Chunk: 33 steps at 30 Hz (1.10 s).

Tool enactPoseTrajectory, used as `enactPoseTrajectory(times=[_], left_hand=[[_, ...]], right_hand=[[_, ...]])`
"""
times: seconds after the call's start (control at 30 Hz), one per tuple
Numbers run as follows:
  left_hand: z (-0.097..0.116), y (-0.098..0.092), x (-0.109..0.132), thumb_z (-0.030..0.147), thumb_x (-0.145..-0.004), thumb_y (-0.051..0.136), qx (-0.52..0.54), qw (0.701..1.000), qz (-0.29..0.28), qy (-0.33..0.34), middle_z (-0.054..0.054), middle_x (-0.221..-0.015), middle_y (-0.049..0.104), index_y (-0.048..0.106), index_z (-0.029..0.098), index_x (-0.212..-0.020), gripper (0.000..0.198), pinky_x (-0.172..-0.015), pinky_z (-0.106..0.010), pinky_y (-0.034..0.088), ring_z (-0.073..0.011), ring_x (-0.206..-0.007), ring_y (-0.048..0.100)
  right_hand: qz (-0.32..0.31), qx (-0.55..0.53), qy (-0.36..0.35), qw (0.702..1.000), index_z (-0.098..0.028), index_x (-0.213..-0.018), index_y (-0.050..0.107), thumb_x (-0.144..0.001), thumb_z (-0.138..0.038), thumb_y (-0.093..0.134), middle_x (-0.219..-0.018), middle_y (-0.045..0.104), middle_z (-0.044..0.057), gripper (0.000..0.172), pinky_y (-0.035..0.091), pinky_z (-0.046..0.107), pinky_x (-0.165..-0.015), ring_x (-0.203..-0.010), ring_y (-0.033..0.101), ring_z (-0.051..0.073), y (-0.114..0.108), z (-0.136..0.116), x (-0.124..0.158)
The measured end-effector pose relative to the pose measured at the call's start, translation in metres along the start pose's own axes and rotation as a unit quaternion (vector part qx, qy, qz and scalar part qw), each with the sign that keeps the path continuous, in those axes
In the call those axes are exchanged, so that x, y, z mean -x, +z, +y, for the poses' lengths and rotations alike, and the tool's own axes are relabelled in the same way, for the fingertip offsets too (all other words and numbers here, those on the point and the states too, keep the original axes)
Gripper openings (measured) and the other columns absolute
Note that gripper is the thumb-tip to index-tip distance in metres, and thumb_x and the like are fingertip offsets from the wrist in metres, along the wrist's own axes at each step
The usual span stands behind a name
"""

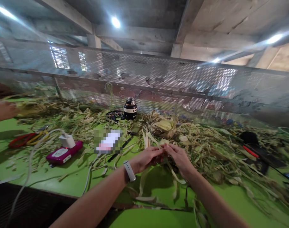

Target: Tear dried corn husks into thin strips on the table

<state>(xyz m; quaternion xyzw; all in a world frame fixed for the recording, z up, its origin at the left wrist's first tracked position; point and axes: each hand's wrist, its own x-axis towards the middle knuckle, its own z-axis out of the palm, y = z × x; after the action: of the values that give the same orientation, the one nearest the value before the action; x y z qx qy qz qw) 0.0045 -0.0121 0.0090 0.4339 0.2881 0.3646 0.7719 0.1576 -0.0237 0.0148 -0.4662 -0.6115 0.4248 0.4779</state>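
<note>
Both my hands meet over the front middle of the green table (218, 196), fingers pinched close together. My left hand (148, 158), below a pale wristband (129, 171), is closed on pale strips of what looks like dried corn husk (147, 139). Thumb and fingertips of my right hand (179, 156) pinch the same strips from the other side. Some ends stick up beyond the fingers; longer ones hang down toward the table edge. What lies between the fingertips is partly hidden. Just beyond my hands rests a heap of loose husks (165, 125).
Husk scraps cover much of the table. To the left are a purple power block (64, 153) with a white plug and cable, red-and-yellow-handled scissors (23, 139), and another person's hand (3, 110). A blurred phone (108, 141), black jar (130, 109) and perforated metal screen (146, 69) stand ahead.
</note>
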Motion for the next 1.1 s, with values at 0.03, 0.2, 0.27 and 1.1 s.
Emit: enactPoseTrajectory(times=[0.03, 0.2, 0.27, 1.1], left_hand=[[-0.001, 0.0, 0.0, 0.03, -0.066, 0.072, -0.017, 1.0, -0.005, 0.004, 0.002, -0.059, 0.058, 0.065, 0.013, -0.072, 0.019, -0.047, -0.019, 0.027, -0.0053, -0.049, 0.044], [-0.002, 0.0, 0.001, 0.041, -0.066, 0.07, -0.116, 0.992, -0.046, 0.025, 0.004, -0.051, 0.049, 0.062, 0.013, -0.065, 0.03, -0.044, -0.022, 0.019, -0.0048, -0.045, 0.034], [-0.001, 0.001, 0.003, 0.042, -0.067, 0.069, -0.145, 0.987, -0.056, 0.027, 0.003, -0.051, 0.049, 0.061, 0.013, -0.064, 0.031, -0.044, -0.022, 0.017, -0.0049, -0.045, 0.033], [-0.001, -0.002, 0.005, 0.045, -0.067, 0.068, -0.156, 0.985, -0.068, 0.025, 0.005, -0.046, 0.045, 0.061, 0.013, -0.065, 0.033, -0.042, -0.022, 0.015, -0.0041, -0.041, 0.03]], right_hand=[[0.003, -0.038, 0.013, 0.999, -0.017, -0.063, 0.06, -0.072, -0.052, 0.059, -0.056, 0.054, -0.001, 0.036, 0.039, 0.025, -0.054, -0.055, 0.049, 0.013, 0.003, 0.001, 0.0], [0.093, -0.108, 0.009, 0.99, -0.015, -0.057, 0.062, -0.063, -0.045, 0.071, -0.055, 0.054, -0.002, 0.031, 0.037, 0.024, -0.052, -0.052, 0.046, 0.011, 0.005, 0.005, 0.001], [0.121, -0.131, 0.013, 0.984, -0.016, -0.059, 0.064, -0.061, -0.043, 0.072, -0.055, 0.053, -0.002, 0.029, 0.037, 0.024, -0.05, -0.052, 0.046, 0.011, 0.002, 0.006, 0.0], [0.023, -0.265, 0.108, 0.958, -0.016, -0.068, 0.068, -0.055, -0.035, 0.079, -0.062, 0.064, -0.001, 0.026, 0.044, 0.022, -0.053, -0.053, 0.054, 0.01, 0.009, -0.007, 0.01]])
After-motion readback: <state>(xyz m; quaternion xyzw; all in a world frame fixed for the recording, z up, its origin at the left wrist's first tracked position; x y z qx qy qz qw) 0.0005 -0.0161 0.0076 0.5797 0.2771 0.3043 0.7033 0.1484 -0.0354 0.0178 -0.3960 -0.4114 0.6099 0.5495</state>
